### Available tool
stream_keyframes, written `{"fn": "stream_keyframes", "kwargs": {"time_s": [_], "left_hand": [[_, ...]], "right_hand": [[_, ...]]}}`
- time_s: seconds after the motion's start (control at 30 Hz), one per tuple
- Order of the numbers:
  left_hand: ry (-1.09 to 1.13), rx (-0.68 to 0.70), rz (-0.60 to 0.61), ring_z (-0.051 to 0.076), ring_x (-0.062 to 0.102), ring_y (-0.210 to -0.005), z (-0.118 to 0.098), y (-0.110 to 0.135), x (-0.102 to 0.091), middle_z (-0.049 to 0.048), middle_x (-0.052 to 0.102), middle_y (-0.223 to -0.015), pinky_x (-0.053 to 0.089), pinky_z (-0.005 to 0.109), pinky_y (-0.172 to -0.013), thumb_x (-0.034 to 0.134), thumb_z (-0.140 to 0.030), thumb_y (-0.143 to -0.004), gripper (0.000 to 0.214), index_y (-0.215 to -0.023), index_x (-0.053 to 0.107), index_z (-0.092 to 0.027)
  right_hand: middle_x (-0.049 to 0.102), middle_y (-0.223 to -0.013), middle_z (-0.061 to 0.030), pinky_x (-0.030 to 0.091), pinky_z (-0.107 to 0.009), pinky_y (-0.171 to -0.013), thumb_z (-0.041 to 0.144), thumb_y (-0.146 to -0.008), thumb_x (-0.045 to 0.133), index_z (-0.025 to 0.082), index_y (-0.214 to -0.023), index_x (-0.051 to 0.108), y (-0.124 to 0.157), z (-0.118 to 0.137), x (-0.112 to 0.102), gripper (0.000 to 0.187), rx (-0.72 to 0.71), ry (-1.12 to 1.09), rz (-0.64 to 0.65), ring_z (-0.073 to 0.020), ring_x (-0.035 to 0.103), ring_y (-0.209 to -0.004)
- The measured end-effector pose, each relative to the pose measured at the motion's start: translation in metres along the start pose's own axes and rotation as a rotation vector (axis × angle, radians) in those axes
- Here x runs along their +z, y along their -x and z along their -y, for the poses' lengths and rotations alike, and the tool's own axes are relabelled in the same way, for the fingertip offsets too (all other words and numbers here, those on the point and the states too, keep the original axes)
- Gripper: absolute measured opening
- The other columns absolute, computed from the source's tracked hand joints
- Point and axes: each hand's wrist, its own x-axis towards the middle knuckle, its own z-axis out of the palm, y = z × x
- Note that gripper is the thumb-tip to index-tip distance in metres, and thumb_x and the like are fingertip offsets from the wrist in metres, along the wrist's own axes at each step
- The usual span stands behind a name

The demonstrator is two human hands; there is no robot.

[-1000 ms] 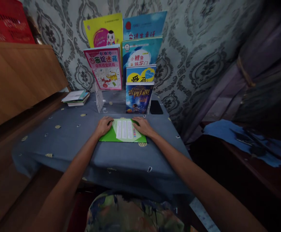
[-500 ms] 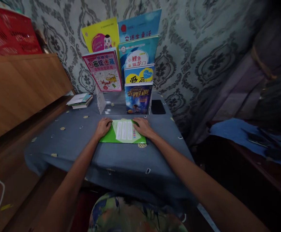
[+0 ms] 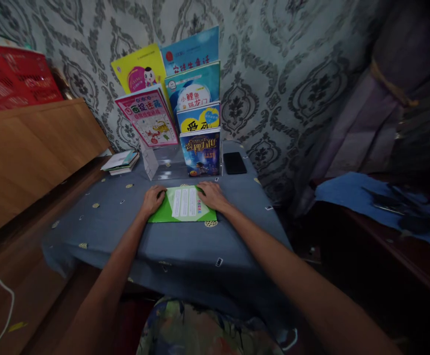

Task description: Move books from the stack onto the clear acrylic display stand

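So this bright green, rectangular paper book (image 3: 184, 204) looks like an easy one to handle. My guess is it's pretty light, thin enough to bend a bit if you only lift one corner, and the cover could be slightly slick if it's as glossy as it seems. Nothing fragile about it, just creasable corners. I'd take it by the two short sides, thumbs on top and fingers under, so it doesn't sag.

It's lying flat near the front of the grey-blue, cloth-covered table (image 3: 100, 224), just in front of the clear plastic book stand (image 3: 150, 163). The bare left hand (image 3: 153, 199) sits on its left end with the fingers loosely curled, and the bare right hand (image 3: 211, 195) lies over the far right part, fingers a little bent. Can't tell if either one is actually pinching it or only resting there.

Looks-wise: green border, pale green angular panel (image 3: 202, 214), three long white text blocks (image 3: 184, 202), and some small multicoloured lettering (image 3: 199, 206) running sideways on the right, too small for me to read
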Motion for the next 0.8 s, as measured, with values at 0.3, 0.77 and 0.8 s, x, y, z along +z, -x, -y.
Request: {"fn": "stream_keyframes", "kwargs": {"time_s": [0.3,0.77,0.8], "left_hand": [[-0.010,-0.005,0.016,0.023,0.065,-0.106,-0.003,0.002,-0.002,0.0084,0.073,-0.110,0.051,0.040,-0.100,0.046,-0.023,-0.095,0.027,-0.105,0.070,-0.019],[-0.162,0.065,0.091,0.026,0.065,-0.109,-0.015,0.002,-0.001,0.0113,0.070,-0.119,0.052,0.043,-0.099,0.045,-0.027,-0.100,0.032,-0.119,0.070,-0.020],[-0.170,0.067,0.098,0.027,0.065,-0.108,-0.016,0.001,0.000,0.0118,0.070,-0.118,0.052,0.043,-0.098,0.044,-0.027,-0.101,0.032,-0.119,0.070,-0.020]], "right_hand": [[0.064,-0.139,-0.0130,0.039,-0.046,-0.110,0.022,-0.098,0.048,0.019,-0.130,0.067,0.000,-0.001,0.001,0.037,-0.015,-0.007,-0.004,-0.0296,0.055,-0.130],[0.063,-0.142,-0.0141,0.037,-0.042,-0.112,0.021,-0.099,0.048,0.015,-0.127,0.068,0.003,0.003,-0.005,0.035,0.008,-0.016,-0.002,-0.0268,0.055,-0.132],[0.063,-0.142,-0.0140,0.038,-0.042,-0.112,0.021,-0.099,0.049,0.016,-0.128,0.068,0.003,0.003,-0.005,0.035,0.011,-0.013,0.001,-0.0268,0.055,-0.133]]}}
